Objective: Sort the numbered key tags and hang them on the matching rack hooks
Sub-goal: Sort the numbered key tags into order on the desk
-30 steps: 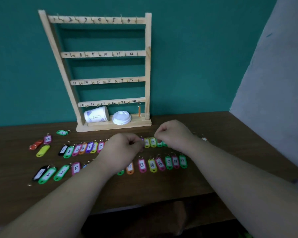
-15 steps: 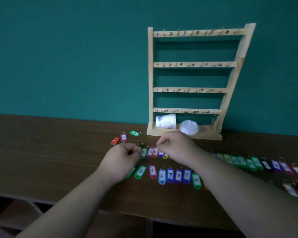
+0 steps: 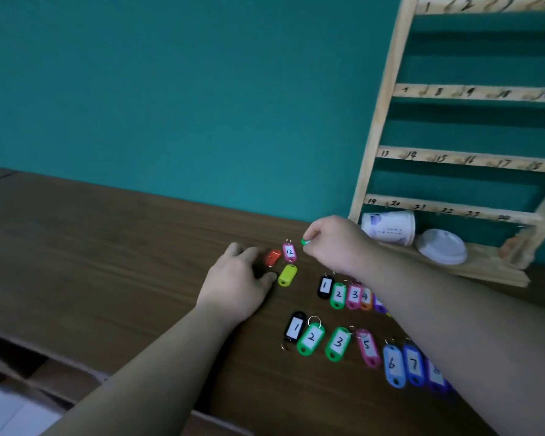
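Key tags [image 3: 337,343] lie in two numbered rows on the table [image 3: 107,247], in front of the rack [image 3: 387,121], with a red tag [image 3: 272,257], a pink tag [image 3: 289,251] marked 12 and a yellow tag [image 3: 287,275] loose at their left end. The right hand [image 3: 334,243] pinches a small green tag [image 3: 306,241] in curled fingers just above the table; the left hand [image 3: 236,278] lies relaxed and empty, fingertips [image 3: 249,251] just beside the red tag. Hazard: the grip hides the green tag's number, so misplacement is possible, and the right forearm crossing over both rows could sweep sorted tags out of order if lowered.
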